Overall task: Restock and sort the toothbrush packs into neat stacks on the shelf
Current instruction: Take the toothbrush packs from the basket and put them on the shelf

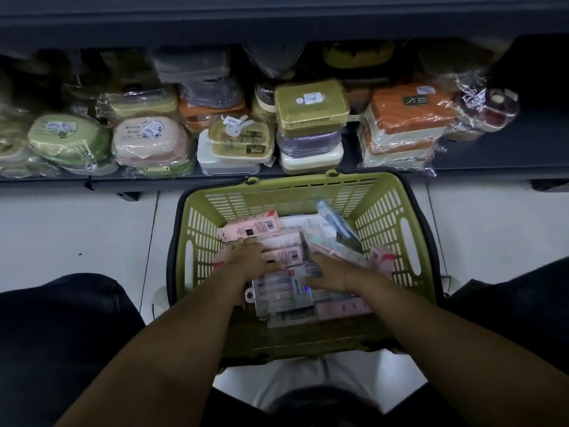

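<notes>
Floor: green basket.
My left hand: flat, probably steadying pink packs.
My right hand: on clear pack — grip unclear.

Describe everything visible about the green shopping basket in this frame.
The green basket is slotted plastic with hand cut-outs in its side walls and a dark band, seemingly a folded handle, round its rim. It stands upright on the pale floor before the shelf, holding toothbrush packs; the left hand and right hand rest on those inside.
</notes>
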{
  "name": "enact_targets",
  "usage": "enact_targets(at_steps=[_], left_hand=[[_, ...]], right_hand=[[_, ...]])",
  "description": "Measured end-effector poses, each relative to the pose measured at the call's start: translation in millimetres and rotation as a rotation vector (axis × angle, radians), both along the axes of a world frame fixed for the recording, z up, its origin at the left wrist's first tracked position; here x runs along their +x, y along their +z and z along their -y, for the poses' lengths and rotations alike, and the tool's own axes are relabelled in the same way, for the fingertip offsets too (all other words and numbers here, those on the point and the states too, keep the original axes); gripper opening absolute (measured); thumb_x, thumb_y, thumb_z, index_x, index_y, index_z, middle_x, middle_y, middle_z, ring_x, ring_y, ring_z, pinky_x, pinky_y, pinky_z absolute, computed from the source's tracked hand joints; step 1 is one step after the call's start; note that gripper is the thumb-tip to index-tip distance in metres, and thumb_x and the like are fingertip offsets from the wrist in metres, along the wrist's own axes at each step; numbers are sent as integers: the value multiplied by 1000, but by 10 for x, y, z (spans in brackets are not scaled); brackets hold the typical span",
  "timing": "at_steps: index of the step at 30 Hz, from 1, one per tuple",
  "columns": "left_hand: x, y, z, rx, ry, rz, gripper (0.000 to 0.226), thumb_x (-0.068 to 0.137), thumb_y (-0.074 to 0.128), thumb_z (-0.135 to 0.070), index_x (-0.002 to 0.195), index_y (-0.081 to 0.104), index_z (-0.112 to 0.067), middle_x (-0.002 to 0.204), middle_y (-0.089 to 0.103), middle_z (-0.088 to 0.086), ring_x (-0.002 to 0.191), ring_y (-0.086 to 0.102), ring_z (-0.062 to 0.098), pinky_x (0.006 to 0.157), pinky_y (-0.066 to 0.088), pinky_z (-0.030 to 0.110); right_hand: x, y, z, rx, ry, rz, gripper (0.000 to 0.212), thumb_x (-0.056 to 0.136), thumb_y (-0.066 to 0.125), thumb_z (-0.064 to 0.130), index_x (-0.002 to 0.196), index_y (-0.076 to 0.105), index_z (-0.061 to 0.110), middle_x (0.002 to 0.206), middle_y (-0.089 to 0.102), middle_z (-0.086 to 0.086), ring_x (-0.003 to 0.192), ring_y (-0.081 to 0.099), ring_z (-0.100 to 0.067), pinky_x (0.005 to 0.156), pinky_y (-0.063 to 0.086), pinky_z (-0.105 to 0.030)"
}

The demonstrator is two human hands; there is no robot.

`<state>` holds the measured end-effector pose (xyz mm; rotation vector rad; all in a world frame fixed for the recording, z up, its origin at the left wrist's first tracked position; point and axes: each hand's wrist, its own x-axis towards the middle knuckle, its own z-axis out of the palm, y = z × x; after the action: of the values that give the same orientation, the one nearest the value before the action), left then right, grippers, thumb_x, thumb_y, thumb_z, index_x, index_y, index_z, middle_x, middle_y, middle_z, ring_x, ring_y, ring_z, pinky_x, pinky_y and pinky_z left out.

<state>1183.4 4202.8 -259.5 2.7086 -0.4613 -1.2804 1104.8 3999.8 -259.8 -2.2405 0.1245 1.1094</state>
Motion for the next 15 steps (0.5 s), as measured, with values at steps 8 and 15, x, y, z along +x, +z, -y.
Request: enact_targets(at_steps=[8,15], left_hand=[[-71,-118,-296,-5,60,-40,90,71,41,-89,142,44,-33,144,49,-2,129,47,25,106,34,45],[-12,-138,-317,-3,88,-75,85,78,44,-83,147,40,-33,153,41,-2,138,38,23,112,18,52]], right_hand=[[434,-61,109,-137,-160,-348,119,67,50,87,153,25,9,159,23,-15,143,29,-33,115,30,-42],[309,-371,180,-64,-451,-358,117,66,77,66,150,25,3,151,35,-18,129,45,-33,96,41,-31]])
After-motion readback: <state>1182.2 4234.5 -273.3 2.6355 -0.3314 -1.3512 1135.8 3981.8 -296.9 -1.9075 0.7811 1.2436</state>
